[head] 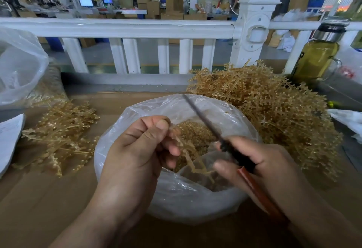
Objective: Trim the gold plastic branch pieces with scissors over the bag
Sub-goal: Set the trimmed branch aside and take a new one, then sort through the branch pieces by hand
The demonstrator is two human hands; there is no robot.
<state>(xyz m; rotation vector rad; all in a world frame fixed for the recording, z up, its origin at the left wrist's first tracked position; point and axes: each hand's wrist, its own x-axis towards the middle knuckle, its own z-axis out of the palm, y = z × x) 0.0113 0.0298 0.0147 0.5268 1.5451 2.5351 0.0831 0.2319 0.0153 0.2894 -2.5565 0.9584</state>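
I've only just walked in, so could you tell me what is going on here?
A person is trimming gold branch pieces. The left hand pinches one piece over the bag, which holds gold bits. The right hand holds the scissors, blades raised, not on the piece. A big pile lies right of the bag, a small pile left.

You are looking at a thin, glossy, crinkled clear plastic bag (pixel 176 198); the gold branch pieces (pixel 274 114) are gleaming like waxy, knobbly plastic. The scissors (pixel 201 118) are showing dull dark metal; the desk (pixel 49 198) is looking matt, perhaps cardboard.
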